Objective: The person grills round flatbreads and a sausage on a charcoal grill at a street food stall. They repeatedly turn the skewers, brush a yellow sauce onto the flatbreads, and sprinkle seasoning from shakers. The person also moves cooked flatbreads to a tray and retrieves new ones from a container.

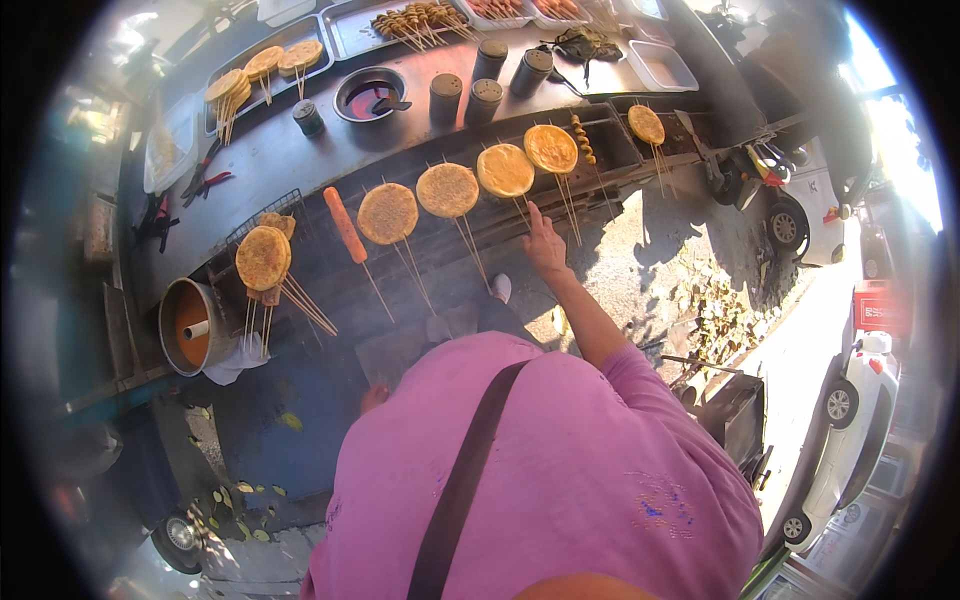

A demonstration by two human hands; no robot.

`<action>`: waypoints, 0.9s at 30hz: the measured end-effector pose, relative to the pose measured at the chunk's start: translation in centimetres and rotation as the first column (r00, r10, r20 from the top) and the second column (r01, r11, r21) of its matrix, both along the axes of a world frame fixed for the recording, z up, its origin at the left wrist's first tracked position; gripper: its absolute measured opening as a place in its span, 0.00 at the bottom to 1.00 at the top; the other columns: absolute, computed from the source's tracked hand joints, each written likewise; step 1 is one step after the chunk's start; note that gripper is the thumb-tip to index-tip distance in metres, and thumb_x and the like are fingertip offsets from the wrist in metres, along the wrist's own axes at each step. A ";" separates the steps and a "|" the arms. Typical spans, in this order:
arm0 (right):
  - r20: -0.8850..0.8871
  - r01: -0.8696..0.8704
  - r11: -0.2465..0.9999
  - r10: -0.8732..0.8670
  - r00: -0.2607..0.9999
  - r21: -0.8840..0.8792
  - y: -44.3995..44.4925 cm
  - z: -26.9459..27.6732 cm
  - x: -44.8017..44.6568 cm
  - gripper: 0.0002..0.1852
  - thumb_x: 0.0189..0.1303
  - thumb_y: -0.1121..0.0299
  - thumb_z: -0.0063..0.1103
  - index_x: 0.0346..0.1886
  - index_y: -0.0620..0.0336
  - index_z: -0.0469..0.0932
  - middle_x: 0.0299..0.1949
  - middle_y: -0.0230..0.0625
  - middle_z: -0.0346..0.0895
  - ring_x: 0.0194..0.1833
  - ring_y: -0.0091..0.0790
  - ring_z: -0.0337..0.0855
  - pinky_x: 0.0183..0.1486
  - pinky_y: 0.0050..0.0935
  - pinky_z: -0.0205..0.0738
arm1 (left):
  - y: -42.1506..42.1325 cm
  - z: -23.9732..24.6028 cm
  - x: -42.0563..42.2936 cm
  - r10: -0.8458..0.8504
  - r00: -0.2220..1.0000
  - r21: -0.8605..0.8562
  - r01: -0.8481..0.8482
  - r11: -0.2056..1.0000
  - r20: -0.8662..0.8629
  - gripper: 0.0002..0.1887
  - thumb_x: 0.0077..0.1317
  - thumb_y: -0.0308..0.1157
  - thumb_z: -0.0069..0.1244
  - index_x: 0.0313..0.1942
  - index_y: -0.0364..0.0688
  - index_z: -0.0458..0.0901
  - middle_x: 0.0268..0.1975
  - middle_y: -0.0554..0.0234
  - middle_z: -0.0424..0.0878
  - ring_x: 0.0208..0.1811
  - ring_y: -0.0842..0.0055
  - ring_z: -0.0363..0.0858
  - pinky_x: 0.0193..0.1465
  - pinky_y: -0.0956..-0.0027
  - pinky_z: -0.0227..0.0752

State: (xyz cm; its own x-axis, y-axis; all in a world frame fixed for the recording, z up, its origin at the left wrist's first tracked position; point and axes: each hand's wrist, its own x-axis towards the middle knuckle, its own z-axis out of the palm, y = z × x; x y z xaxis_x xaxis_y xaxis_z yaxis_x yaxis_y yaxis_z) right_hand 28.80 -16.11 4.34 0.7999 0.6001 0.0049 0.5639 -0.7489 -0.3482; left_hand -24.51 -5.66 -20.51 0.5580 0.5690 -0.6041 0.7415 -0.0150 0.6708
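My right hand (pixel 544 244) is at the lower ends of the skewers under a round flatbread (pixel 505 170) on the long grill; whether it grips them is unclear. To its right lies a glossier skewered flatbread (pixel 551 148), then a spiral-cut skewer (pixel 583 139). On the left are two browned flatbreads (pixel 448 190) (pixel 388 214) and a skewered sausage (pixel 345 224). Another flatbread (pixel 262 258) rests over skewered pieces at the grill's left end. A smaller flatbread (pixel 646 124) lies far right. Only part of my left hand (pixel 374 397) shows, low beside the pink shirt; its fingers are mostly hidden.
Behind the grill, a steel counter (pixel 277 165) carries a bowl of red sauce (pixel 370 94), several shakers (pixel 445 98), tongs (pixel 206 180) and trays of skewers (pixel 360 31). A metal pot (pixel 189 326) stands at the left end. Parked cars (pixel 847 435) are at right.
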 end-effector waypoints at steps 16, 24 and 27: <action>-0.886 0.386 0.853 0.170 0.431 0.351 -1.5 -1.8 3.9 0.16 0.69 0.61 0.48 0.52 0.62 0.74 0.23 0.31 0.74 0.21 0.23 0.73 0.23 0.24 0.68 | -3.0 1.1 -1.3 0.096 0.990 -0.025 -0.099 0.995 -0.105 0.17 0.68 0.41 0.47 0.50 0.39 0.79 0.43 0.54 0.83 0.46 0.69 0.81 0.50 0.63 0.72; -0.062 0.014 0.972 0.001 0.998 0.235 -5.1 2.0 8.6 0.33 0.56 0.63 0.63 0.65 0.50 0.62 0.45 0.46 0.73 0.48 0.48 0.77 0.49 0.40 0.72 | -5.3 0.4 4.9 0.065 0.997 -0.006 -0.065 0.998 -0.036 0.17 0.69 0.42 0.47 0.51 0.40 0.79 0.44 0.56 0.83 0.47 0.70 0.80 0.51 0.64 0.72; -0.148 0.038 0.992 -0.019 0.989 0.123 -4.9 1.5 9.3 0.41 0.54 0.68 0.60 0.71 0.46 0.50 0.48 0.52 0.71 0.47 0.56 0.76 0.50 0.47 0.71 | -5.6 0.0 7.3 0.055 0.998 0.013 -0.055 0.998 0.025 0.18 0.69 0.42 0.47 0.51 0.40 0.79 0.44 0.56 0.83 0.47 0.70 0.80 0.51 0.65 0.72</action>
State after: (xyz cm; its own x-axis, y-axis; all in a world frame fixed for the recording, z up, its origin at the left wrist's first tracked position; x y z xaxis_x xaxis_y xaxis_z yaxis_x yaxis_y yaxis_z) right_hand 38.13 -21.01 5.79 0.8142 0.5792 -0.0395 0.4791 -0.7089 -0.5176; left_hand -17.25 -11.26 -20.55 0.5406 0.6070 -0.5825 0.7245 0.0159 0.6891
